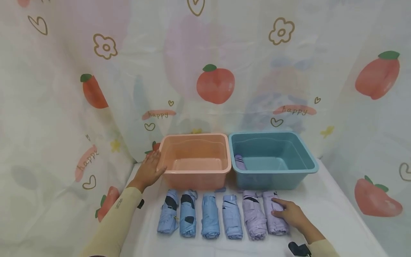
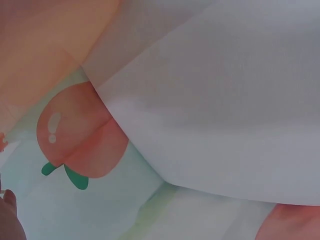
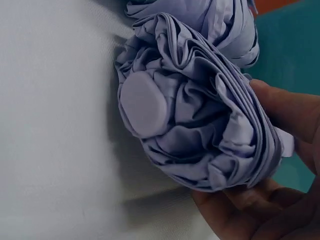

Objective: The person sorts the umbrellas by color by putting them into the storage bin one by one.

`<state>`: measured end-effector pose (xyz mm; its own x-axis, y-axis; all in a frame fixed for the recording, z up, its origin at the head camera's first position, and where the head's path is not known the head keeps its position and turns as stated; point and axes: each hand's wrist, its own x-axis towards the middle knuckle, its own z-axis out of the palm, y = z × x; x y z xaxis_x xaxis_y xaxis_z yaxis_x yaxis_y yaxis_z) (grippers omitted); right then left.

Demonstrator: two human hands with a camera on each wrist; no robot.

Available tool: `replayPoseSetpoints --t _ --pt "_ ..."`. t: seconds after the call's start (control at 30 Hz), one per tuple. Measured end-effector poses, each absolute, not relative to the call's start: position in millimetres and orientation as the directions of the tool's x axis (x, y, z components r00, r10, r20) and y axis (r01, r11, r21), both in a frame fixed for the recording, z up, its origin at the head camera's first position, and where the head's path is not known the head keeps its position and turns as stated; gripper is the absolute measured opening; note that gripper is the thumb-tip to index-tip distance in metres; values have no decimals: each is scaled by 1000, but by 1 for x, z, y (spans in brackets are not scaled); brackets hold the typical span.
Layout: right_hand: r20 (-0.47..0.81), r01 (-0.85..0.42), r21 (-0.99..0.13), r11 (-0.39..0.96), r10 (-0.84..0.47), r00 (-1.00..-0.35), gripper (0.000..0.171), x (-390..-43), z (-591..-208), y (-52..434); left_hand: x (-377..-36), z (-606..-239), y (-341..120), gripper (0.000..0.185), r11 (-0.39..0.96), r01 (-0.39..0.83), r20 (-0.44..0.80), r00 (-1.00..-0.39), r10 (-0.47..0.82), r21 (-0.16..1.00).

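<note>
A row of several folded umbrellas lies in front of two plastic basins. At the row's right end, my right hand (image 1: 290,214) grips a light purple folded umbrella (image 1: 273,223). The right wrist view shows thumb and fingers on opposite sides of this umbrella (image 3: 200,115), its crumpled end and pale oval cap facing the camera. Left of it lies another purple umbrella (image 1: 254,219); farther left are blue ones, including a blue umbrella (image 1: 210,217). With fingers extended, my left hand (image 1: 148,171) rests against the left rim of the pink basin (image 1: 196,180).
Right of the pink basin stands a teal basin (image 1: 269,180), touching it, with a purple umbrella (image 1: 239,162) inside at the left. A white cloth covers the table (image 1: 334,214). A patterned curtain (image 1: 212,46) encloses the back and sides.
</note>
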<state>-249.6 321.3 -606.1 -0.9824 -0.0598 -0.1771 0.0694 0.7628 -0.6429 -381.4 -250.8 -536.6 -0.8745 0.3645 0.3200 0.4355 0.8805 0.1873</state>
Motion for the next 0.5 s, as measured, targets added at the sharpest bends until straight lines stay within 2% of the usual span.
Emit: replayPoseSetpoints --t 0.27,0.5 --pt "-198 102 -654 749 -39 -979 62 -240 -591 331 -378 -533 -247 72 886 412 282 -894 348 212" --pt "-187 75 -662 746 -67 -980 67 -226 -546 335 -378 -531 -247 74 889 413 306 -888 345 197"
